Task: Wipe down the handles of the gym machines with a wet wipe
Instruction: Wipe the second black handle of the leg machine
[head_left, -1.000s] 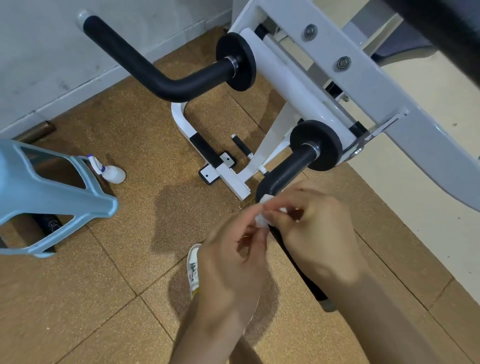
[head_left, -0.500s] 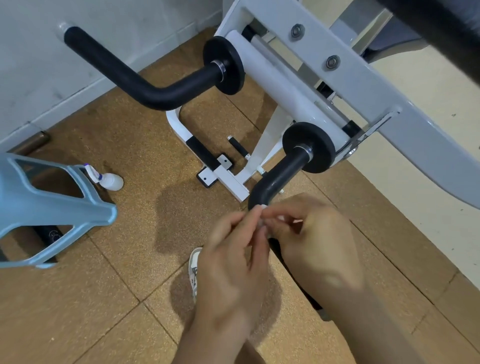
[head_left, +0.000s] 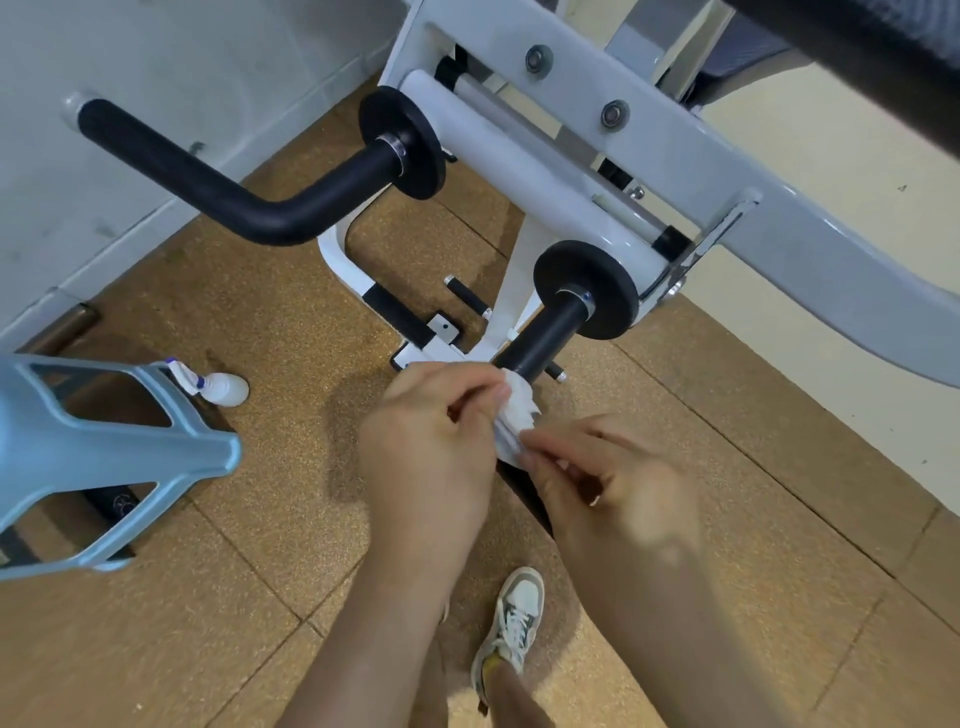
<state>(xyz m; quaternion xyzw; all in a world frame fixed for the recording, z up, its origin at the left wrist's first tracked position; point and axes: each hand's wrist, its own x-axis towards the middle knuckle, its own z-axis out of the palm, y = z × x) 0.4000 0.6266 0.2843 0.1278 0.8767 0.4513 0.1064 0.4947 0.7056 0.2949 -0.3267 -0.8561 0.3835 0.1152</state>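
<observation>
A white gym machine has two black padded handles. The near handle (head_left: 548, 332) runs down from a black disc toward me, and its lower part is hidden behind my hands. The far handle (head_left: 218, 189) bends off to the upper left. A crumpled white wet wipe (head_left: 514, 415) lies against the near handle at its bend. My left hand (head_left: 431, 447) pinches the wipe's upper edge, and my right hand (head_left: 608, 483) pinches its lower edge with thumb and fingertips. Both hands sit right over the handle.
A pale blue plastic stool (head_left: 104, 457) stands at the left, with a small white spray bottle (head_left: 218, 387) on the cork floor behind it. The machine's white frame (head_left: 675, 140) crosses the upper right. My shoe (head_left: 514, 618) is on the floor below my hands.
The wipe was a small bunched wad between my fingertips; it is now pulled out larger between both hands. My hands have drawn slightly apart, the left up, the right down.
</observation>
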